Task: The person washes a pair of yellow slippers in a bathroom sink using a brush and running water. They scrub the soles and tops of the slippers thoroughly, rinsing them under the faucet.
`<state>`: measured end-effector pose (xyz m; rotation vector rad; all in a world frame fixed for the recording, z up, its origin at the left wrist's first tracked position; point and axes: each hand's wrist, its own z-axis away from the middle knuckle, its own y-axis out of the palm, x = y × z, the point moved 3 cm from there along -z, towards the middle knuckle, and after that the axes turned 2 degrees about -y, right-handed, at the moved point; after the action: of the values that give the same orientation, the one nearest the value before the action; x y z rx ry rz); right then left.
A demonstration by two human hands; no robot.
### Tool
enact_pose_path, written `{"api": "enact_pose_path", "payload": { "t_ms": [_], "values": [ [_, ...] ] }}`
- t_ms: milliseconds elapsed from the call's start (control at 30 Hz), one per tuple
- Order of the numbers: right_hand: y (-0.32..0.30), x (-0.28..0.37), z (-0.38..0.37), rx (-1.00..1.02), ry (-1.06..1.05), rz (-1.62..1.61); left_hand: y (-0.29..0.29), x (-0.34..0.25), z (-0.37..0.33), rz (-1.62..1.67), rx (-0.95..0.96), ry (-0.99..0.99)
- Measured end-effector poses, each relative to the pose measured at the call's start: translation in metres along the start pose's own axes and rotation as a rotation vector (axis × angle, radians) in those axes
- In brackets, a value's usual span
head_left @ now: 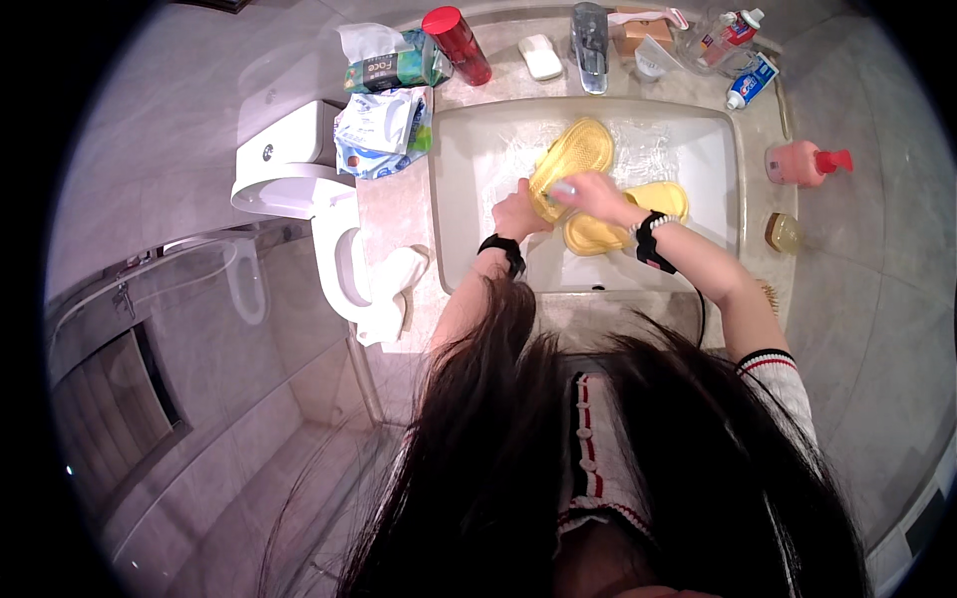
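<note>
A yellow slipper (pixel 584 147) lies tilted in the white sink (pixel 461 159), its textured footbed facing up. My left hand (pixel 513 211) grips its near end from the left side. Over the same end, my right hand (pixel 595 195) is closed round a small pale tool (pixel 564 187), mostly hidden in the fingers, with a bit of green showing beside it; its kind is hard to make out. A second yellow slipper (pixel 658 199) rests in the sink to the right, partly under my right hand and wrist. Shallow water (pixel 638 140) ripples behind the slippers.
Along the back counter stand a tissue pack (pixel 394 70), a red cylinder (pixel 459 45), white soap (pixel 540 58), a grey container (pixel 589 50) and a toothpaste tube (pixel 753 80). A pink pump bottle (pixel 802 163) is at the right. Wipes packs (pixel 379 130) and a toilet (pixel 339 259) are left.
</note>
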<state>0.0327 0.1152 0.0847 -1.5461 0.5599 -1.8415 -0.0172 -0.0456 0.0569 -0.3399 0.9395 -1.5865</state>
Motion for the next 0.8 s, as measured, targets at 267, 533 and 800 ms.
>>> {"api": "enact_pose_path", "payload": {
  "t_ms": [267,533,800],
  "values": [
    [-0.066,-0.046,-0.001,-0.448,0.301,-0.088,-0.058,0.019,0.010,-0.107,-0.152,0.228],
    [-0.054,-0.081,0.016,-0.306,0.350,-0.099,-0.091,0.047,-0.001,0.632,-0.218,0.435],
    [-0.042,-0.087,0.021,-0.436,0.351,-0.194,-0.036,0.029,-0.033,1.617,-0.162,0.077]
  ]
}}
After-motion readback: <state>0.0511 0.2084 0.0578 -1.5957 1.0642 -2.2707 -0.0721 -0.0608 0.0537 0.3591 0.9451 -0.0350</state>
